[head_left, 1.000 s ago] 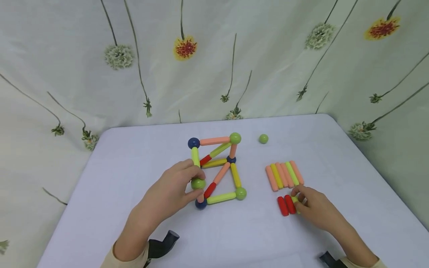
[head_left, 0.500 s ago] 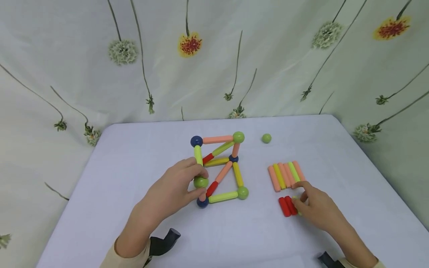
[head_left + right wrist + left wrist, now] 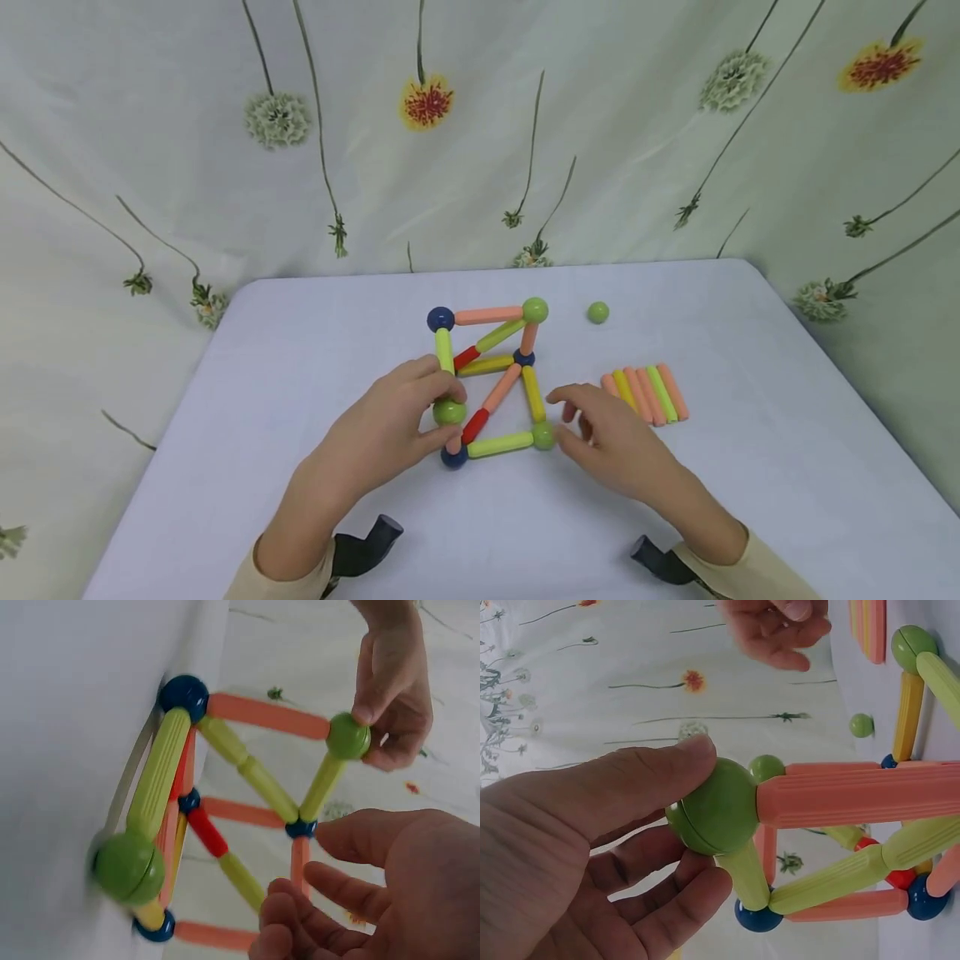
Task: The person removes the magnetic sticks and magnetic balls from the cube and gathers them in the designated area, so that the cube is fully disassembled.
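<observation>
My left hand [image 3: 382, 429] pinches a green ball [image 3: 720, 806] at the top near corner of a frame of coloured sticks and balls. In the left wrist view, the thumb lies on its upper side and a salmon stick [image 3: 855, 796] runs from it. My right hand [image 3: 622, 442] hovers beside the frame's near right green ball [image 3: 543, 435], thumb and forefinger apart. No object shows between those fingers in the right wrist view. Beyond them stand a dark blue ball [image 3: 302, 827] and a light-green stick [image 3: 324, 786]. Blue balls, red pieces and yellow sticks form other parts.
A row of salmon, yellow and light-green sticks [image 3: 654, 396] lies to the right, partly behind my right hand. One loose green ball [image 3: 598, 312] sits at the back of the white table [image 3: 315, 333]. A flowered cloth [image 3: 465, 192] hangs behind it.
My right hand has left the short red and green pieces and moved left to the frame; it now covers where they lay. My left hand keeps its grip on the green ball.
</observation>
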Demonstrator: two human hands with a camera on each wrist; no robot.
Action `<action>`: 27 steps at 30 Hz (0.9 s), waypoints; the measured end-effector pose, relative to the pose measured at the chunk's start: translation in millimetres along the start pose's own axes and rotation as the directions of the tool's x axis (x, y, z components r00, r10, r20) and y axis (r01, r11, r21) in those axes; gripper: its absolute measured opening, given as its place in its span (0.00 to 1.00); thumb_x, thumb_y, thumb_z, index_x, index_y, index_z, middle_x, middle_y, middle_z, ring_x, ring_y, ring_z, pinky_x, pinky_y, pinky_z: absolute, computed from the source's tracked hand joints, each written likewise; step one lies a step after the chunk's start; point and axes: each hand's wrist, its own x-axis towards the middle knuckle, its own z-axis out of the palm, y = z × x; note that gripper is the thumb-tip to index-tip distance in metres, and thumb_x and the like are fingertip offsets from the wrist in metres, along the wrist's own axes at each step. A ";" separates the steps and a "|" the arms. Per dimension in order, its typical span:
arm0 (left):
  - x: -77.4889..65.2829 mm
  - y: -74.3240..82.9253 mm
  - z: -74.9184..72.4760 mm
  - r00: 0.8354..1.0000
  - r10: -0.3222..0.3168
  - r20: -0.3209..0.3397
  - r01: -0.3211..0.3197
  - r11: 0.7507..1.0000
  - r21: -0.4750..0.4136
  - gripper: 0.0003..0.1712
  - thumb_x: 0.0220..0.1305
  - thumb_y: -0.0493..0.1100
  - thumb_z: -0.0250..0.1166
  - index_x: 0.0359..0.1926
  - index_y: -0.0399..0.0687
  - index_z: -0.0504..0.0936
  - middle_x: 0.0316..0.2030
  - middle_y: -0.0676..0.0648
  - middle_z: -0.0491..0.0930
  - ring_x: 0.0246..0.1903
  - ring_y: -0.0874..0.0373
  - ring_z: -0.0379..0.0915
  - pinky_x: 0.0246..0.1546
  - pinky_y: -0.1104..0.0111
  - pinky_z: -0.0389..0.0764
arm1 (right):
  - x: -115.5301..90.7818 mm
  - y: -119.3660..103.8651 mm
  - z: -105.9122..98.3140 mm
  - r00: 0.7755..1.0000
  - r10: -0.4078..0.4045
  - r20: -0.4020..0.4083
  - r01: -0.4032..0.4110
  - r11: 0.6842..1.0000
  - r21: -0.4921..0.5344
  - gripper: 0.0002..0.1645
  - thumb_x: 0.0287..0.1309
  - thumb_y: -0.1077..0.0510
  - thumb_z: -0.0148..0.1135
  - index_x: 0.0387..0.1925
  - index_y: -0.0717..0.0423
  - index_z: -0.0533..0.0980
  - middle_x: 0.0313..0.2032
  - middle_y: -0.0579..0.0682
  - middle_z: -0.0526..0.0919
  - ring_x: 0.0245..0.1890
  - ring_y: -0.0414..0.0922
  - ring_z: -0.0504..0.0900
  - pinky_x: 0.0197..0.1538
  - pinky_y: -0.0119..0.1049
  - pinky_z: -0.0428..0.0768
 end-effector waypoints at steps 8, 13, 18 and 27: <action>-1.9 -19.1 -16.1 0.997 -0.015 -0.071 0.006 0.993 -0.122 0.11 0.63 0.40 0.68 0.47 0.48 0.81 0.41 0.56 0.75 0.38 0.62 0.71 0.40 0.67 0.79 | 30.8 -54.2 28.5 0.944 -0.324 -0.065 0.330 0.917 0.222 0.30 0.57 0.54 0.68 0.61 0.43 0.70 0.48 0.41 0.69 0.38 0.38 0.71 0.34 0.29 0.76; 16.7 -45.3 -12.1 0.961 -0.115 -0.252 0.069 0.981 -0.182 0.12 0.73 0.37 0.51 0.52 0.44 0.78 0.47 0.48 0.74 0.41 0.56 0.71 0.42 0.61 0.77 | 43.3 -73.5 45.3 0.897 -0.426 -0.115 0.440 0.887 0.144 0.30 0.56 0.51 0.70 0.60 0.44 0.73 0.52 0.47 0.66 0.42 0.39 0.72 0.39 0.25 0.76; 52.1 -70.5 7.4 0.955 -0.187 -0.229 0.091 0.923 -0.375 0.19 0.76 0.43 0.48 0.63 0.49 0.73 0.56 0.45 0.71 0.51 0.51 0.70 0.52 0.54 0.73 | 51.7 -78.4 53.2 0.877 -0.456 -0.151 0.461 0.887 -0.001 0.25 0.55 0.54 0.72 0.55 0.47 0.77 0.49 0.50 0.67 0.39 0.40 0.74 0.40 0.23 0.74; 70.2 -93.5 24.5 0.967 -0.226 -0.121 0.096 0.758 -0.645 0.15 0.75 0.45 0.53 0.56 0.46 0.77 0.49 0.47 0.79 0.49 0.55 0.75 0.56 0.57 0.73 | 55.7 -66.3 52.0 0.868 -0.464 -0.175 0.462 0.885 -0.054 0.21 0.52 0.60 0.73 0.49 0.52 0.78 0.47 0.50 0.70 0.38 0.39 0.74 0.41 0.21 0.74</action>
